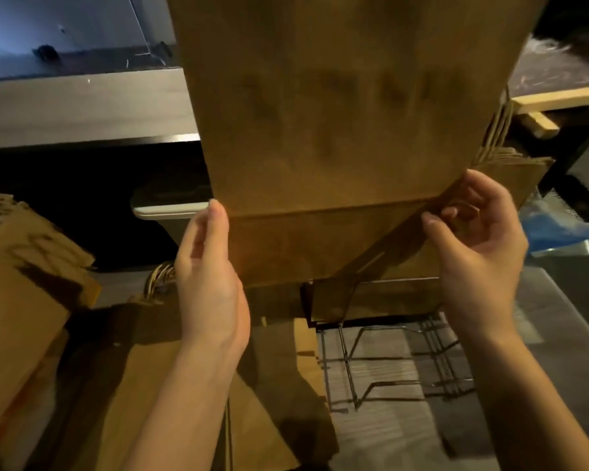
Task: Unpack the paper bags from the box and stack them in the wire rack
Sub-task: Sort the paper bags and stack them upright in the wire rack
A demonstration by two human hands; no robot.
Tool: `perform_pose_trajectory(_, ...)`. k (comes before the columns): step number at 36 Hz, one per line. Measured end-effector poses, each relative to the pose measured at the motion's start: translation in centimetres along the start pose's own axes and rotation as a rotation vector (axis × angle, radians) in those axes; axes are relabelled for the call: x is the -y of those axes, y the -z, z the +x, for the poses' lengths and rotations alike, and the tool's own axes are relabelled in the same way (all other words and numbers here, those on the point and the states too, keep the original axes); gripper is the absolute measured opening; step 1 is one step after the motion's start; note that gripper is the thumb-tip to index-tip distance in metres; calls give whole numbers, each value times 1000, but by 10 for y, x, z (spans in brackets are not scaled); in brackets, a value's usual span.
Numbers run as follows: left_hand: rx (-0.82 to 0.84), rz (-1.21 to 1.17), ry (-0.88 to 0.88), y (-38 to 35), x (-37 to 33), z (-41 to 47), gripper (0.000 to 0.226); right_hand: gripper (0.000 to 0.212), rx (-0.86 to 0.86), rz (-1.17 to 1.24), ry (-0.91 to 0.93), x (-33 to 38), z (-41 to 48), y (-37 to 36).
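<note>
Dim light falls on a grey counter (pixel 82 103) at the back left, and below it a cardboard box (pixel 24 300) sits with its flaps open, close enough that I can reach it for the next lift. My left hand (pixel 208 273) stands upright against the left edge of the paper bag (pixel 337 130), thumb straight along the paper. The other fingers are hidden behind it, so I cannot tell whether they clasp or only steady it. The bag hangs flat and upright in the air between my hands, folded bottom lowest, filling the middle of my view. I judge I hold it by both lower corners to keep it square. My right hand (pixel 473 246) has its fingers curled, thumb and fingertips pinching the creased lower right corner, probably to press the fold flat so it slots in neatly. Below and to the right the wire rack (pixel 405 365) waits on a pale surface, near the bag's bottom edge, with more bags (pixel 510 171) standing behind on the right.
</note>
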State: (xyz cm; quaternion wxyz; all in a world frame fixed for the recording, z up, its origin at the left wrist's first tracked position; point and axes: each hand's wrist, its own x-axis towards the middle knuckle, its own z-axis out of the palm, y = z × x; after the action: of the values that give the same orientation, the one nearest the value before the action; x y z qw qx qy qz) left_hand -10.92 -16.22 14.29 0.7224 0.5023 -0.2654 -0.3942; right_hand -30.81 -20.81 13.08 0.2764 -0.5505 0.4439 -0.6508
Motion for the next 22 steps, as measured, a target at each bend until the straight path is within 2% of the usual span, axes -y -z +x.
perform_pose_trajectory(3, 16, 20, -15, -14, 3, 0, 12, 44, -20, -15, 42, -6, 9, 8)
perform_pose_trajectory(8, 166, -91, 27, -38, 14, 2, 32, 50, -141, -1, 41, -23, 20, 19)
perform_pose_trajectory(11, 286, -84, 60, -45, 27, 6, 26, 47, -186, -27, 40, -34, 20, 25)
perform_pose_trajectory(15, 395, 157, 205, -54, 45, 4, 58, 50, -231, -85, 17, -52, 15, 31)
perform_pose_trajectory(20, 443, 415, 325, -53, 65, -6, 57, 45, -285, -283, -100, -80, 2, 42)
perform_pose_trajectory(22, 437, 417, 344, -46, 72, -6, 55, 45, -267, -331, -171, -85, -4, 45)
